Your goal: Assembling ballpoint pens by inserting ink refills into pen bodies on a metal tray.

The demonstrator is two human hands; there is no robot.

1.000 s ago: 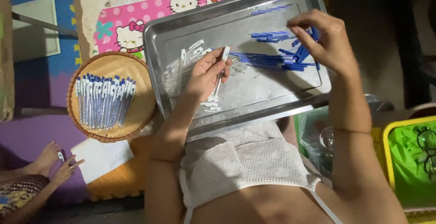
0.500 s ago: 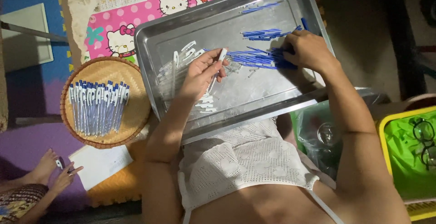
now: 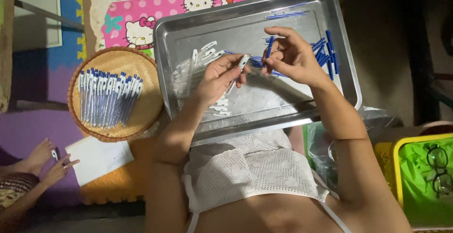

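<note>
A metal tray rests on my lap. In it lie clear pen barrels at the left, white clips near the front and blue refills at the right. Over the tray's middle, my left hand pinches a white-and-clear pen barrel. My right hand holds one blue refill between its fingertips, close to the barrel's end. The two hands nearly touch.
A round woven basket left of the tray holds several finished blue-and-white pens. Another person's hands hold a small object at lower left, beside a white paper. A yellow-rimmed green bin with eyeglasses stands at right.
My right hand has lifted off the pile of blue refills with one refill and moved left toward the barrel in my left hand. The left hand has stayed in place.
</note>
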